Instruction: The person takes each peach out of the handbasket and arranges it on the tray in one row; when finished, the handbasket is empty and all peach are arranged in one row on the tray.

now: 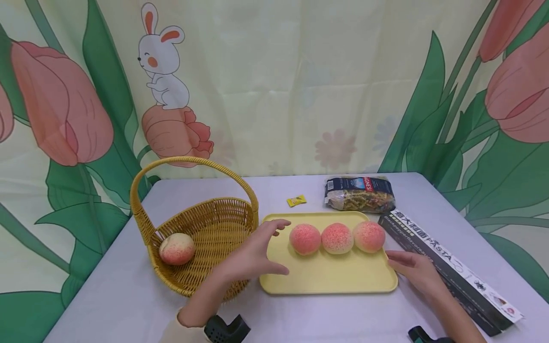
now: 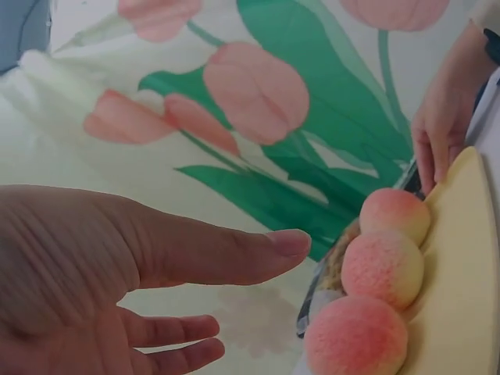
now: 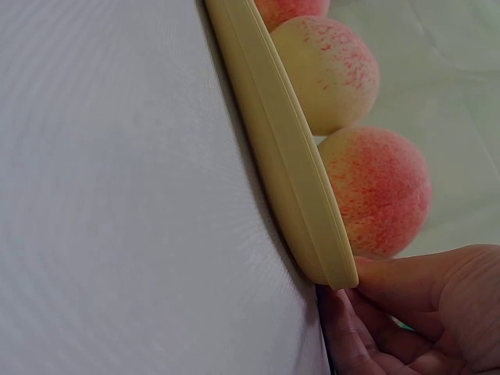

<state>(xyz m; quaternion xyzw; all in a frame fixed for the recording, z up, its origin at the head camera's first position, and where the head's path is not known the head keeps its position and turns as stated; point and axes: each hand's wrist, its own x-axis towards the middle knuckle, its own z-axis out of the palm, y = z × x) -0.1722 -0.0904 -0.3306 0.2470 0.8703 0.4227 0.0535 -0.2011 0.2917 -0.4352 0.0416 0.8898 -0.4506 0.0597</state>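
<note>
Three pink peaches sit in a row on a pale yellow tray [image 1: 330,281]: a left peach [image 1: 305,239], a middle peach [image 1: 337,238] and a right peach [image 1: 369,237]. My left hand [image 1: 257,252] hovers over the tray's left end beside the left peach, thumb and fingers spread apart, holding nothing. At the tray's right edge, my right hand [image 1: 418,271] pinches the rim; in the right wrist view the thumb [image 3: 406,281] lies at the rim and the fingers curl below it. Another peach [image 1: 177,248] lies inside a wicker basket [image 1: 223,209] left of the tray.
Behind the tray lie a small yellow packet [image 1: 296,200] and a bag of pasta [image 1: 359,194]. A long black-and-white pasta box [image 1: 450,269] slants along the right side, close to my right hand. The basket's tall handle [image 1: 193,161] arches above it. A printed curtain [image 1: 274,95] hangs behind the table.
</note>
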